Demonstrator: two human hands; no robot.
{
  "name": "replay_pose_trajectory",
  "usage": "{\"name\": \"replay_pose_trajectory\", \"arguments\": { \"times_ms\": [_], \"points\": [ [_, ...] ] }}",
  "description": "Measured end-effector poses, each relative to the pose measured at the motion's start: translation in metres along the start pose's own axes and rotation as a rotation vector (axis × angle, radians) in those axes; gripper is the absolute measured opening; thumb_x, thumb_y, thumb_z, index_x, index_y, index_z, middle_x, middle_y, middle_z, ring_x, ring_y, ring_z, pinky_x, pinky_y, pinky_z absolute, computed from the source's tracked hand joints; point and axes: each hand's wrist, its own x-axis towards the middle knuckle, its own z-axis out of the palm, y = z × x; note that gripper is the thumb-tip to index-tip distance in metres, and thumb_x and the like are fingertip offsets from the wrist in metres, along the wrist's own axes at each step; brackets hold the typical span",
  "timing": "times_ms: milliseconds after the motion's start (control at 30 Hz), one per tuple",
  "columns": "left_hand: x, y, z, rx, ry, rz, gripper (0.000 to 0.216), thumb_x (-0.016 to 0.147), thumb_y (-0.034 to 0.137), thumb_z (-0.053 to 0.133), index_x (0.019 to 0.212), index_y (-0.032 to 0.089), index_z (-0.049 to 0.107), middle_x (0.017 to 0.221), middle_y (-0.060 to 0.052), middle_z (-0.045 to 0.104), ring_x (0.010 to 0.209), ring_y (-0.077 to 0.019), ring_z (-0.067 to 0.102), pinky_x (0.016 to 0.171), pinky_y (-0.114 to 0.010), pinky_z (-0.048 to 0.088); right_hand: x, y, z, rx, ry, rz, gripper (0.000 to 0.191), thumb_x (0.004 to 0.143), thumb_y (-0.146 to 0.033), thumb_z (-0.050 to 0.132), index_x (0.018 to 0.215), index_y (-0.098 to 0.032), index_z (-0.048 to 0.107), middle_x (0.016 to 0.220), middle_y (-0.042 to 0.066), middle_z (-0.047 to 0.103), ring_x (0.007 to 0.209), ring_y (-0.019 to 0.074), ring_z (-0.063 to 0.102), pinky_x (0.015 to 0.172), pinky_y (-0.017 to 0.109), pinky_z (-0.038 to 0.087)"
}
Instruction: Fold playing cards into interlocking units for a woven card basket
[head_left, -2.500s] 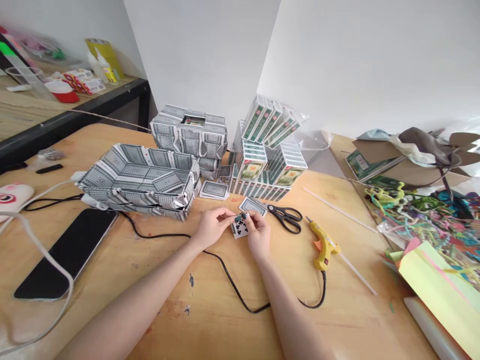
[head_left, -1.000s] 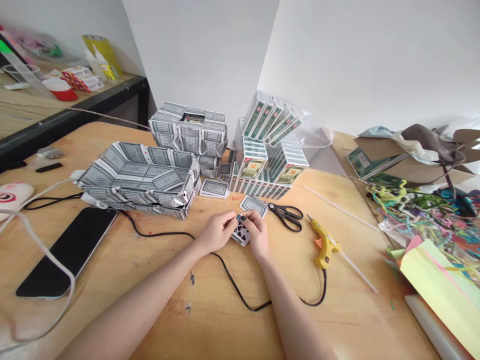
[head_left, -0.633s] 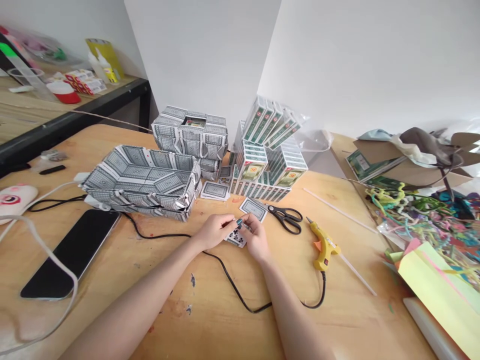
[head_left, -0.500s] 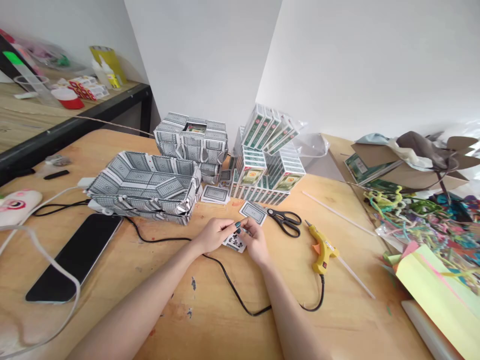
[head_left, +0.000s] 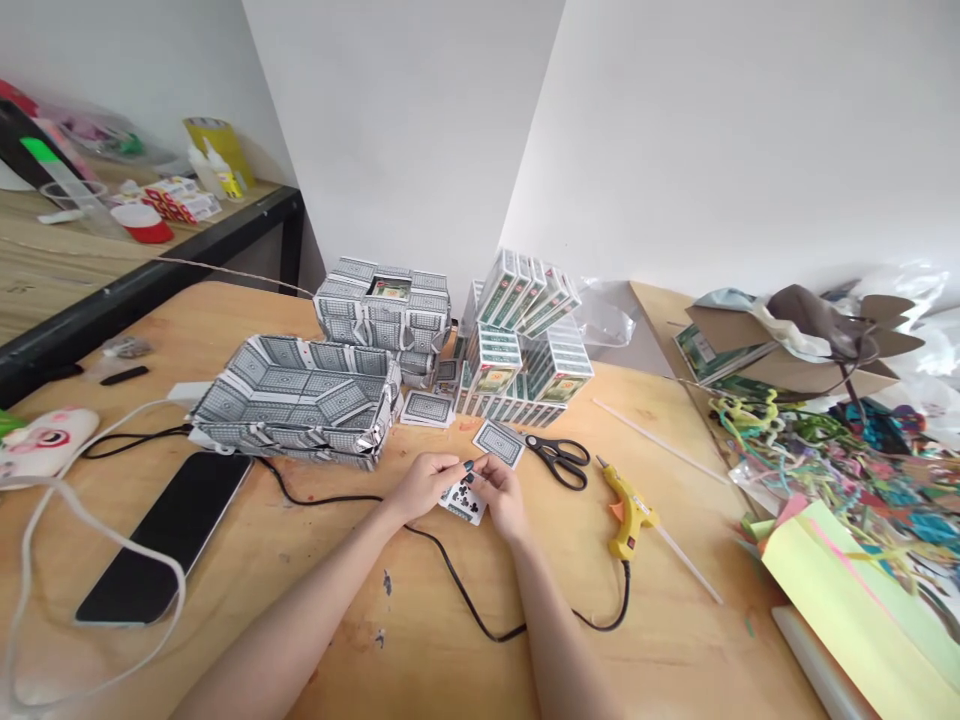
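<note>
My left hand [head_left: 426, 487] and my right hand [head_left: 500, 492] meet over the table, fingertips close together, both closed on a playing card [head_left: 463, 501]. Black club pips show on its lower part, while the fingers cover its upper edge. Just beyond lies a face-down playing card [head_left: 498, 443] with a grey patterned back. Black-handled scissors [head_left: 559, 459] rest to the right of it. Farther right is a yellow hot glue gun [head_left: 631, 512]. On the left stands an open tray made of folded cards [head_left: 300, 380], in front of a closed box of the same make [head_left: 382, 305].
Stacked card packs [head_left: 517, 340] stand at the back. A black cord [head_left: 450, 560] runs under my forearms. A phone [head_left: 169, 540] and white cable [head_left: 26, 590] lie left. Pipe cleaners [head_left: 810, 440] and coloured paper [head_left: 832, 580] crowd the right. A glue stick [head_left: 667, 440] lies behind the glue gun.
The camera view has tilted up slightly and shifted. My hands stay together at the card, with more of its clubs face showing now. The other things keep their places on the table.
</note>
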Motion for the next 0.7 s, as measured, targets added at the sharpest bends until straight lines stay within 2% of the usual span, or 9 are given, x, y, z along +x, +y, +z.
{"name": "replay_pose_trajectory", "arguments": {
  "times_ms": [100, 233, 300, 400, 500, 567, 700],
  "points": [
    [0.0007, 0.0015, -0.0006, 0.017, 0.072, 0.037, 0.037, 0.078, 0.038, 0.046, 0.052, 0.016, 0.033, 0.051, 0.006, 0.027, 0.050, -0.0069, 0.027, 0.047, -0.020, 0.022, -0.0002, 0.0044, 0.0021, -0.006, 0.098, -0.027, 0.018, 0.073, -0.034, 0.059, 0.075, -0.019, 0.050, 0.065, -0.003, 0.049, 0.057, 0.0101, 0.044, 0.053, 0.021, 0.036],
    [-0.0011, 0.0027, -0.0019, -0.058, 0.065, 0.079, 0.026, 0.081, 0.036, 0.044, 0.066, 0.015, 0.047, 0.061, 0.003, 0.043, 0.058, -0.0095, 0.041, 0.055, -0.020, 0.035, -0.0006, 0.0069, 0.0053, -0.004, 0.215, -0.053, 0.019, 0.078, -0.038, 0.053, 0.079, -0.020, 0.049, 0.070, -0.002, 0.049, 0.060, 0.0111, 0.046, 0.056, 0.022, 0.039],
    [-0.0024, 0.0022, -0.0023, -0.045, 0.084, 0.084, 0.022, 0.081, 0.035, 0.044, 0.072, 0.015, 0.050, 0.064, 0.002, 0.047, 0.060, -0.0106, 0.045, 0.056, -0.021, 0.037, -0.0012, 0.0051, 0.0064, -0.011, 0.239, -0.053, 0.021, 0.078, -0.040, 0.052, 0.080, -0.020, 0.049, 0.072, -0.001, 0.051, 0.062, 0.0122, 0.048, 0.057, 0.023, 0.041],
    [-0.0043, 0.0001, -0.0037, 0.036, 0.119, 0.090, 0.021, 0.080, 0.032, 0.045, 0.072, 0.015, 0.052, 0.061, 0.002, 0.048, 0.057, -0.0100, 0.044, 0.053, -0.020, 0.036, -0.0031, 0.0011, 0.0074, -0.033, 0.226, -0.058, 0.023, 0.077, -0.039, 0.054, 0.091, -0.021, 0.052, 0.075, 0.000, 0.055, 0.066, 0.0138, 0.051, 0.061, 0.025, 0.043],
    [-0.0053, -0.0027, -0.0062, 0.100, 0.095, 0.100, 0.021, 0.081, 0.030, 0.045, 0.068, 0.015, 0.052, 0.060, 0.002, 0.049, 0.056, -0.0093, 0.043, 0.052, -0.020, 0.035, -0.0043, 0.0005, 0.0084, -0.090, 0.214, -0.055, 0.031, 0.077, -0.037, 0.054, 0.104, -0.021, 0.054, 0.077, 0.001, 0.058, 0.069, 0.0153, 0.053, 0.064, 0.028, 0.045],
    [-0.0049, -0.0047, -0.0076, 0.146, 0.142, 0.098, 0.021, 0.080, 0.031, 0.046, 0.068, 0.015, 0.053, 0.059, 0.003, 0.048, 0.055, -0.0091, 0.042, 0.053, -0.020, 0.034, -0.0040, 0.0022, 0.0091, -0.126, 0.209, -0.043, 0.028, 0.077, -0.038, 0.054, 0.098, -0.019, 0.059, 0.079, 0.003, 0.060, 0.070, 0.0164, 0.055, 0.065, 0.030, 0.046],
    [-0.0021, -0.0073, -0.0081, 0.224, 0.342, 0.101, 0.020, 0.078, 0.032, 0.051, 0.066, 0.016, 0.051, 0.059, 0.004, 0.042, 0.056, -0.0094, 0.041, 0.054, -0.021, 0.033, -0.0020, 0.0052, 0.0099, -0.119, 0.146, -0.008, 0.021, 0.077, -0.037, 0.055, 0.084, -0.018, 0.062, 0.077, 0.004, 0.063, 0.064, 0.0151, 0.057, 0.061, 0.029, 0.048]
  ]
}}
